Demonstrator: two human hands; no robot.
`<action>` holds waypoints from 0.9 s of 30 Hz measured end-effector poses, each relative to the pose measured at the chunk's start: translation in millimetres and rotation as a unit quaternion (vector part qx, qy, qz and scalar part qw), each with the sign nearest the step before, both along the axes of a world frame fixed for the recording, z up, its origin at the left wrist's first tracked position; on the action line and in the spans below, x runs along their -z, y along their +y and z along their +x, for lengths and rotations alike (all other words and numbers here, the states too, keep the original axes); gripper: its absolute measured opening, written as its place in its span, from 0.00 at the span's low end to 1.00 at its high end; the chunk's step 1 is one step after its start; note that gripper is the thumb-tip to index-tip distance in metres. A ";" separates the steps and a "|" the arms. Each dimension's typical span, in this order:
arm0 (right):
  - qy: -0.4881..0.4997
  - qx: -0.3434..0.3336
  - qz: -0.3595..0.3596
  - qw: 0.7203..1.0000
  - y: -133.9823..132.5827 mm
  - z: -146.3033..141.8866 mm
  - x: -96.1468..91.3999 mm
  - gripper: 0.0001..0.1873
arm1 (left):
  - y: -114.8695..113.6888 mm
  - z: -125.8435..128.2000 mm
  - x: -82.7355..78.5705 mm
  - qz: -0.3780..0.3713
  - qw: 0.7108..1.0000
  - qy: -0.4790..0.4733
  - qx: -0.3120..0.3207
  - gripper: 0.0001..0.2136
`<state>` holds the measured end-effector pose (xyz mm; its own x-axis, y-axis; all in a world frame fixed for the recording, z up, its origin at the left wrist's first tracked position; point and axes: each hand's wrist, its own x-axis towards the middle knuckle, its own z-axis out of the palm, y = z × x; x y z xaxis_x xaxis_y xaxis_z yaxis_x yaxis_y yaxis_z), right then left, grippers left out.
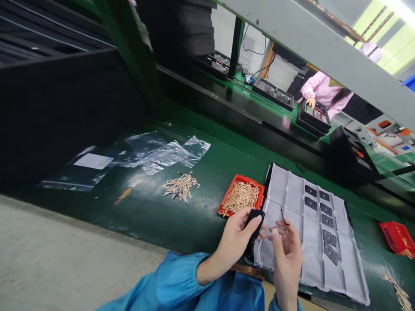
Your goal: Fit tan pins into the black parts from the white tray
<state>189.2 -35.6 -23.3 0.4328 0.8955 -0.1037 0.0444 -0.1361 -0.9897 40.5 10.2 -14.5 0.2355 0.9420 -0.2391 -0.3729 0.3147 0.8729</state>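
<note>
Flat black rectangular piece (259, 230), tilted, in left fingers (244, 213).

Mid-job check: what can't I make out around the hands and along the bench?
All in the head view:
- Palm-side face of the black piece: hidden by the left hand.
- Thin item at the right hand: too small and blurred to identify.
- White label at far left: any print is too small to read.
- Red tray at right: cut off by the right edge.
</note>
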 end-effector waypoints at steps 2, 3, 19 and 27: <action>-0.012 -0.002 0.009 1.000 2.2 1.3 -8.2 0.27 | 3.1 -8.3 -6.5 0.011 0.999 0.012 0.042 0.14; -0.012 -0.012 0.011 1.000 4.5 -0.5 -12.2 0.26 | 4.2 -12.1 -10.1 0.021 0.998 0.020 0.060 0.13; 0.005 -0.087 0.018 0.996 10.6 -12.4 -18.9 0.16 | -5.0 -20.4 -13.4 -0.043 0.994 0.045 0.087 0.15; 0.006 -0.110 0.012 0.994 8.9 -19.0 -22.7 0.13 | -6.8 -21.5 -20.5 -0.047 0.993 0.052 0.090 0.13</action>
<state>170.1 -26.6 -0.6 0.2245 0.9707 -0.0856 0.0590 -0.1012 -0.9931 18.9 3.4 6.0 0.3680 0.8591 -0.3556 -0.2121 0.4499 0.8675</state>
